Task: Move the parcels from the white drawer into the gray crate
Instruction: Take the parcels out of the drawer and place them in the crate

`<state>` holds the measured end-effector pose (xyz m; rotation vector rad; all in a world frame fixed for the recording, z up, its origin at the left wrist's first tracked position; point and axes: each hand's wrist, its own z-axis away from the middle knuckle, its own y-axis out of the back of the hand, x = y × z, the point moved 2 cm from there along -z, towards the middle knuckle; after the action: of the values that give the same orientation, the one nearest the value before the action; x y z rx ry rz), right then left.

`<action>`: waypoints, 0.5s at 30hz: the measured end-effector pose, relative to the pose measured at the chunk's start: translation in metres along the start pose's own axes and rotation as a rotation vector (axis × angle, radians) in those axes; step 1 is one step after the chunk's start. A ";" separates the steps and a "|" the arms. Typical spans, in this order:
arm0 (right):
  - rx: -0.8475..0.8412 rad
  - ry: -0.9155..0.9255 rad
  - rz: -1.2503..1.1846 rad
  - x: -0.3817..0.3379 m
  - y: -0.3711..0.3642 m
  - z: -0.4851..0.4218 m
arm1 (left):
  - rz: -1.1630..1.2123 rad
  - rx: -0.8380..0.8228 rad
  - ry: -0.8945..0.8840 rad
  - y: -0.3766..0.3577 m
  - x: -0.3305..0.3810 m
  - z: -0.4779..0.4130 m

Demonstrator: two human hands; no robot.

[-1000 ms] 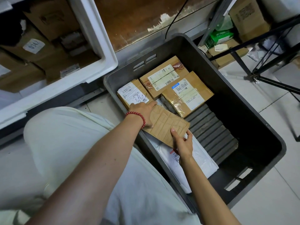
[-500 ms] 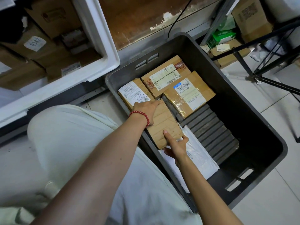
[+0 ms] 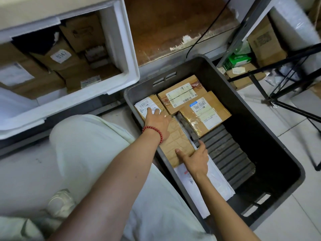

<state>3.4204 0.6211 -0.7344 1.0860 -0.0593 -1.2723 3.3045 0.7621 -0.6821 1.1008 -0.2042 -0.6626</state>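
The gray crate (image 3: 251, 129) stands on the floor at the right. A flat brown parcel (image 3: 175, 141) lies along its left wall, partly over a white poly bag (image 3: 218, 181). My left hand (image 3: 158, 120), with a red bead bracelet, rests flat on the parcel's far end, its fingers spread onto a small labelled box (image 3: 145, 105). My right hand (image 3: 196, 159) is at the parcel's near end, thumb on top and fingers apart beside its edge. Two more labelled boxes (image 3: 180, 94) (image 3: 205, 113) fill the crate's far end. The white drawer (image 3: 132, 63) at upper left holds several brown parcels (image 3: 57, 56).
My knee in pale trousers (image 3: 83, 145) sits between drawer and crate. Black tripod legs (image 3: 281, 101) stand right of the crate. A metal shelf behind holds cardboard boxes (image 3: 264, 42) and a green box (image 3: 239, 60). A black cable (image 3: 199, 35) hangs down the wall.
The flat brown parcel has swung from lying across the crate to lying along its left wall. My left hand slid forward onto the small labelled box; my right hand's fingers have opened.
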 end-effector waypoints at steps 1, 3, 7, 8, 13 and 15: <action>0.016 0.082 0.094 -0.007 0.003 0.001 | 0.016 0.037 0.020 0.005 -0.003 0.003; 0.025 0.202 0.239 -0.021 0.008 0.000 | 0.044 0.096 0.065 0.015 -0.012 0.011; 0.077 0.395 0.370 -0.069 0.023 -0.003 | 0.022 0.207 0.133 0.038 -0.037 0.026; 0.092 0.456 0.380 -0.083 0.029 -0.002 | 0.029 0.226 0.160 0.044 -0.046 0.030; 0.076 0.710 0.314 -0.169 0.050 0.016 | 0.187 0.285 0.393 0.075 -0.104 0.056; 0.085 0.812 0.294 -0.206 0.054 0.030 | 0.301 0.330 0.462 0.085 -0.132 0.073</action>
<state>3.3681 0.7580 -0.5773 1.5343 0.3314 -0.5081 3.1995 0.8089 -0.5530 1.4726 -0.0770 -0.0950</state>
